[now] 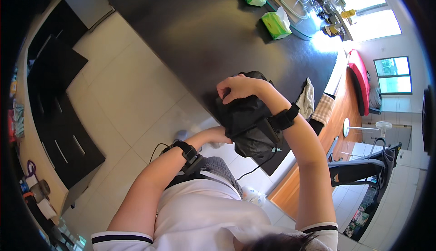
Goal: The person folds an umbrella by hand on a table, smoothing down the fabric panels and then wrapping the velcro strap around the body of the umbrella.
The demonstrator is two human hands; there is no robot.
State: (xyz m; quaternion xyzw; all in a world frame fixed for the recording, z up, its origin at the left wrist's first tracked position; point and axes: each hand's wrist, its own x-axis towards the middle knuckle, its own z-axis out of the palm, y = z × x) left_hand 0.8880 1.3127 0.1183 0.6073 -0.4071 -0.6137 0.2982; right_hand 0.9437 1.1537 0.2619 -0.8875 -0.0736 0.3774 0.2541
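A black, crumpled bag-like bundle (247, 115) rests at the near edge of the dark countertop (181, 33). It has a dull cloth-like part on top and a shinier, creased part below; its exact kind cannot be made out. My right hand (239, 89) reaches over its far side, fingers curled down and closed on the black material. At its near left side, my left hand (220, 135) goes in against or under the bundle, which hides the fingers. Both wrists wear black straps with small boxes.
Two green tissue packs (276, 24) stand farther back on the counter, by a glass-topped surface with jars. A beige cloth (306, 99) and a checked cloth (324, 108) lie at the right edge. Black drawers (68, 133) are across the tiled floor at left.
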